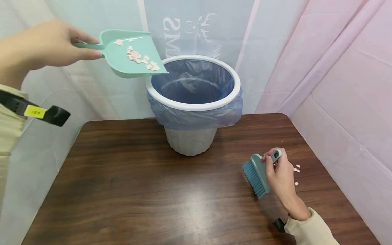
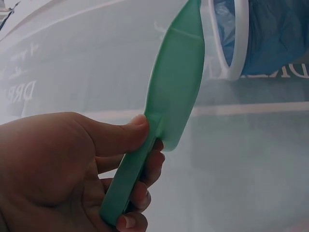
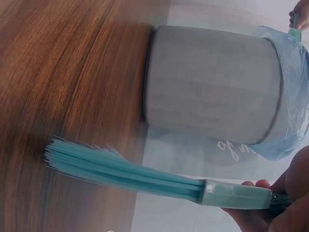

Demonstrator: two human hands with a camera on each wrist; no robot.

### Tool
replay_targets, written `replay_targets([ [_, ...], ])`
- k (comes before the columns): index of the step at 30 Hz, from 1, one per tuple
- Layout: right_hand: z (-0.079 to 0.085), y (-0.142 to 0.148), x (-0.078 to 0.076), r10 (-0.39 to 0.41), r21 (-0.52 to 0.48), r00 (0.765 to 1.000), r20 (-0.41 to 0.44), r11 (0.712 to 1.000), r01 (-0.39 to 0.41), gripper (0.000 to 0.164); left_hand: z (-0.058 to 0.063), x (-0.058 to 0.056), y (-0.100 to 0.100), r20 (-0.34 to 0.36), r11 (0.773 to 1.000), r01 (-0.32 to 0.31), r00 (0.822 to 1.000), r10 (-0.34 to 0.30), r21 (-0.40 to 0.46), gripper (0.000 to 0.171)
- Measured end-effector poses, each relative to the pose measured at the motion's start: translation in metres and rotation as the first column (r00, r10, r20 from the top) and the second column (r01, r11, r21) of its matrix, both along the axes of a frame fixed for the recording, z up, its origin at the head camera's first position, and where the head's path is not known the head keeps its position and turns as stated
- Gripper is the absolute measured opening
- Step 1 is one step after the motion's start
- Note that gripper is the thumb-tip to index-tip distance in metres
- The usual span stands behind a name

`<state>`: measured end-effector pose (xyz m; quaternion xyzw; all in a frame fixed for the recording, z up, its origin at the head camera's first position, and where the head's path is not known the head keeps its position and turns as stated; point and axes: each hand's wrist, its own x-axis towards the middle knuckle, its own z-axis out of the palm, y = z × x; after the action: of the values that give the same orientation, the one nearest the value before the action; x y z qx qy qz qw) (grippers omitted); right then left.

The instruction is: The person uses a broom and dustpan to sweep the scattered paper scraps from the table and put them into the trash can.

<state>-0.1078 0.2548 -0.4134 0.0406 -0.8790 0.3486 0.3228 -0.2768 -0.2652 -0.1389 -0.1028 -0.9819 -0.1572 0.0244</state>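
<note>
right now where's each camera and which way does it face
Head: on the head, facing forward, down over the brown wood-grain table; left hand and right hand show.
Left wrist: on that wrist, facing the pale-green plastic dustpan; left hand shows.
Right wrist: on that wrist, facing the teal-bristled brush and round grey bin; both hands show.
Head and right wrist share brush, table and bin.

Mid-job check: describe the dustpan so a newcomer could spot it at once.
Find the bin lined with a blue bag on the dark wooden table. Up at the left of its opening, the left hand grips the pale green dustpan. Unlike the bristled brush in the right hand, it is a broad scoop carrying small pale scraps.
</note>
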Motion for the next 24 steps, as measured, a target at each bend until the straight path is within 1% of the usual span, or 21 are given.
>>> replay_targets([
  [4, 0.0, 0.001, -0.001, -0.003, 0.009, 1.0, -0.007, 1.0, 0.003, 0.009, 0.007, -0.004, 0.024, -0.009, 0.997, 0.022, 1.0, -0.023, -0.073, 0.064],
  [7, -0.001, 0.002, -0.001, 0.0, 0.016, 1.0, -0.012, 1.0, 0.0, 0.01, 0.011, -0.006, 0.041, -0.019, 0.99, 0.049, 0.998, -0.052, -0.13, 0.063],
  [11, -0.001, 0.002, -0.001, 0.005, 0.017, 1.0, -0.012, 1.0, -0.004, 0.01, 0.011, -0.008, 0.061, -0.057, 0.98, 0.077, 0.994, -0.089, -0.185, 0.059],
  [16, -0.001, 0.003, -0.001, 0.002, 0.021, 1.0, -0.005, 1.0, -0.002, 0.01, 0.01, -0.009, 0.08, -0.082, 0.971, 0.097, 0.99, -0.117, -0.216, 0.056],
  [19, -0.001, 0.003, -0.001, 0.001, 0.021, 1.0, -0.003, 1.0, -0.001, 0.01, 0.009, -0.009, 0.089, -0.115, 0.958, 0.134, 0.979, -0.168, -0.254, 0.052],
  [20, -0.001, 0.003, -0.001, 0.0, 0.021, 1.0, -0.004, 1.0, 0.0, 0.01, 0.009, -0.009, 0.091, -0.136, 0.948, 0.155, 0.97, -0.199, -0.277, 0.051],
  [21, -0.001, 0.003, -0.001, 0.0, 0.022, 1.0, -0.005, 1.0, 0.0, 0.011, 0.008, -0.01, 0.092, -0.178, 0.931, 0.191, 0.95, -0.255, -0.311, 0.047],
  [22, -0.001, 0.003, -0.001, 0.001, 0.023, 1.0, -0.005, 1.0, -0.001, 0.011, 0.007, -0.011, 0.093, -0.23, 0.906, 0.234, 0.917, -0.326, -0.353, 0.042],
  [23, -0.001, 0.003, -0.001, 0.002, 0.023, 1.0, -0.007, 1.0, -0.002, 0.011, 0.005, -0.011, 0.093, -0.282, 0.876, 0.272, 0.872, -0.4, -0.399, 0.039],
  [24, -0.001, 0.003, -0.001, 0.004, 0.024, 1.0, -0.007, 1.0, -0.003, 0.012, 0.003, -0.011, 0.094, -0.332, 0.841, 0.298, 0.819, -0.468, -0.452, 0.036],
])
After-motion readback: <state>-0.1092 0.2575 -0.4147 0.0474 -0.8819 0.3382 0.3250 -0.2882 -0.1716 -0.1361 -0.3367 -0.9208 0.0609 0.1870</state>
